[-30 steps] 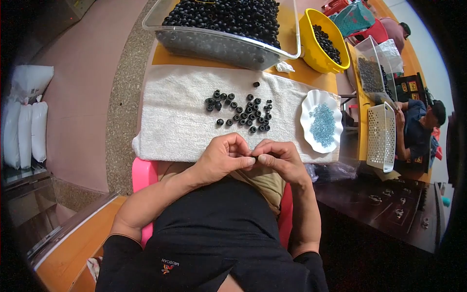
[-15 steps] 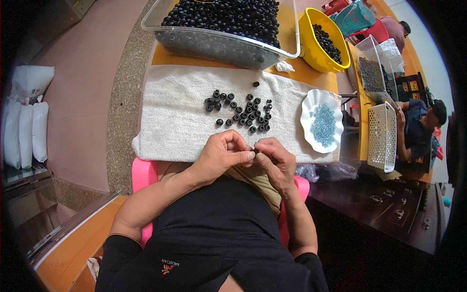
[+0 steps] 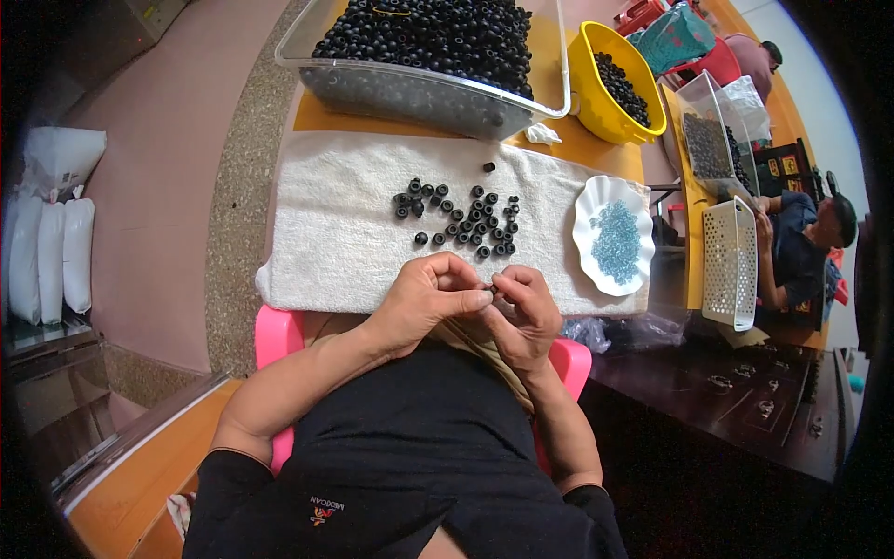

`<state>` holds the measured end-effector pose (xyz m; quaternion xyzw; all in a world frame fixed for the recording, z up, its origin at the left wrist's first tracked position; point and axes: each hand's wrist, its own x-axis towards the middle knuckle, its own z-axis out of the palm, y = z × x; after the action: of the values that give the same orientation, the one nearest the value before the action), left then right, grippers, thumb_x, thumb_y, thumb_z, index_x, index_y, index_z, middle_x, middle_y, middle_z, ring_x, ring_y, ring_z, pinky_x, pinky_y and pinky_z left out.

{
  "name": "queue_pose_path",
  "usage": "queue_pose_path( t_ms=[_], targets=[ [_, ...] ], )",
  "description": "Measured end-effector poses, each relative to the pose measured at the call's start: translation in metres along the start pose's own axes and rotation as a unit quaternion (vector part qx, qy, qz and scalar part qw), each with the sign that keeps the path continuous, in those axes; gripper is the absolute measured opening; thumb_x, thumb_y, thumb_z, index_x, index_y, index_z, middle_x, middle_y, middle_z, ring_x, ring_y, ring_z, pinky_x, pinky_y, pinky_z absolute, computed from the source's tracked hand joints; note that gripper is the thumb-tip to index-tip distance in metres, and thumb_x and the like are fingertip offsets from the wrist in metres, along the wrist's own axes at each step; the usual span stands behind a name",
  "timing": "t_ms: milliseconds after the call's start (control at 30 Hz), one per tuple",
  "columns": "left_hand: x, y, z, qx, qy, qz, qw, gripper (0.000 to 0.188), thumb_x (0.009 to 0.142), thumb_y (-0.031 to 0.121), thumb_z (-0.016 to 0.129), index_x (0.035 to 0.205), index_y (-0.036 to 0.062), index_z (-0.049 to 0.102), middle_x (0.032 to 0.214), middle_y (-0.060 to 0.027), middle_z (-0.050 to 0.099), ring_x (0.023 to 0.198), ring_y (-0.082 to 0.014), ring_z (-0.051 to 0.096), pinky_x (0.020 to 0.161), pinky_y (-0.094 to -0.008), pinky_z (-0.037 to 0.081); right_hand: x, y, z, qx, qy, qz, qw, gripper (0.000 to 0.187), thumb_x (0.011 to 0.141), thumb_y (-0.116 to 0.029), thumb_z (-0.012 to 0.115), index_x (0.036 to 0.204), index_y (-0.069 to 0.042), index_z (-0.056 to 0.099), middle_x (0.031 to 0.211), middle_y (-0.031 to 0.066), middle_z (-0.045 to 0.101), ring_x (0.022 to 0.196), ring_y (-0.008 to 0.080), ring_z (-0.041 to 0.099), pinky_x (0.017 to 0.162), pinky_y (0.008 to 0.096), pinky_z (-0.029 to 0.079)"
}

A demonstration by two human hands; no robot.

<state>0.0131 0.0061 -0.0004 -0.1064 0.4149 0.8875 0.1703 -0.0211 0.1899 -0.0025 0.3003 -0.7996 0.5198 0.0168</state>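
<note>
My left hand (image 3: 433,287) and my right hand (image 3: 524,312) meet over the near edge of a white towel (image 3: 335,224). Both are closed in a pinch on one small black part (image 3: 493,290), mostly covered by the fingertips. Just beyond, several small round black parts with holes (image 3: 480,214) lie in loose groups, and a single black part (image 3: 489,167) sits apart farther back. To the right on the towel, a white scalloped dish (image 3: 586,233) bears many small clear bluish pieces (image 3: 616,244).
A clear plastic bin (image 3: 419,79) full of black parts stands at the back, beside a yellow basin (image 3: 596,112) with more. Crumpled white tissue (image 3: 542,134) lies between them and the towel. At right, a co-worker (image 3: 805,238) sits by a white perforated basket (image 3: 729,265).
My right hand has shifted slightly left, its thumb and forefinger a little wider around the small part. My left hand stays nearly in place. The whole view has tilted slightly.
</note>
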Motion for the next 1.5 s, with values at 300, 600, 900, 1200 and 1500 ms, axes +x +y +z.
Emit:
queue_pose_path(
  t_ms=[300,600,900,1200,1500],
  targets=[
    [0.001,-0.001,0.0,-0.021,-0.01,-0.02,1.0,0.018,0.092,0.008,0.064,0.108,0.0003,0.059,0.097,-0.005,0.065,0.085,-0.0097,0.064,0.078,-0.0239,0.055,0.003,0.002,0.003,0.038,0.044,-0.016,0.998,0.041,0.073,0.006,0.077,0.11,0.0,0.063,0.103,0.0121,0.058,0.08,0.0141,0.055,0.07,0.0248,0.046],
    [0.0,-0.001,0.005,-0.014,0.019,0.032,0.999,0.016,0.089,0.005,0.067,0.101,0.0009,0.058,0.091,-0.003,0.063,0.082,-0.0082,0.062,0.075,-0.0222,0.053,0.006,-0.004,0.002,-0.016,0.028,-0.02,0.999,0.034,0.074,0.002,0.075,0.107,-0.001,0.066,0.097,0.013,0.06,0.085,0.0225,0.06,0.074,0.0284,0.048],
    [0.003,-0.004,0.003,0.008,0.032,0.075,0.997,0.012,0.087,0.005,0.069,0.094,0.0027,0.059,0.085,-0.0012,0.062,0.076,-0.0058,0.058,0.07,-0.0204,0.048,0.0,-0.008,0.014,0.01,0.049,0.021,0.999,0.032,0.077,0.003,0.073,0.107,-0.001,0.066,0.1,0.0138,0.062,0.087,0.0221,0.061,0.075,0.0276,0.048],
    [0.003,-0.003,0.003,-0.007,0.049,0.067,0.997,0.01,0.089,0.005,0.067,0.093,0.0026,0.059,0.082,-0.0012,0.063,0.072,-0.0053,0.059,0.067,-0.0193,0.049,0.011,-0.001,0.011,-0.056,0.047,-0.056,0.996,0.049,0.077,0.0,0.076,0.121,-0.002,0.056,0.105,0.0157,0.06,0.092,0.0284,0.062,0.081,0.0342,0.051],
    [0.002,-0.005,0.003,0.008,0.031,0.072,0.997,0.012,0.09,0.005,0.066,0.1,0.0004,0.061,0.09,-0.0038,0.065,0.081,-0.0086,0.062,0.075,-0.0233,0.053,0.006,0.01,0.011,0.006,0.05,-0.079,0.996,0.061,0.075,0.009,0.074,0.129,0.003,0.047,0.106,0.017,0.06,0.096,0.0223,0.062,0.084,0.0322,0.053]
  ],
)
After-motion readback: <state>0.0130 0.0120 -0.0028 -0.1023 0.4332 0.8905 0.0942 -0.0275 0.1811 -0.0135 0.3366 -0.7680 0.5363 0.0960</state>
